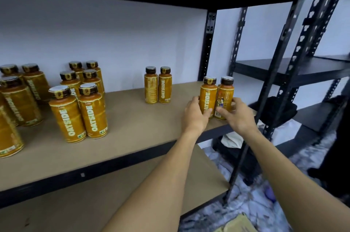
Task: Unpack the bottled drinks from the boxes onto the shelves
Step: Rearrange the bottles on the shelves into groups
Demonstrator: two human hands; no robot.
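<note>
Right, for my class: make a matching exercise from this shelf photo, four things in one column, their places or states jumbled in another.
Column one
1. left hand
2. right hand
3. pair of bottles
4. black bag

Column two
A. lies on the dark shelf of the neighbouring rack
B. grips the OATSIDE-lettered bottle
C. stands untouched near the back wall
D. grips the rightmost bottle

Pairs: 1-B, 2-D, 3-C, 4-A
</note>
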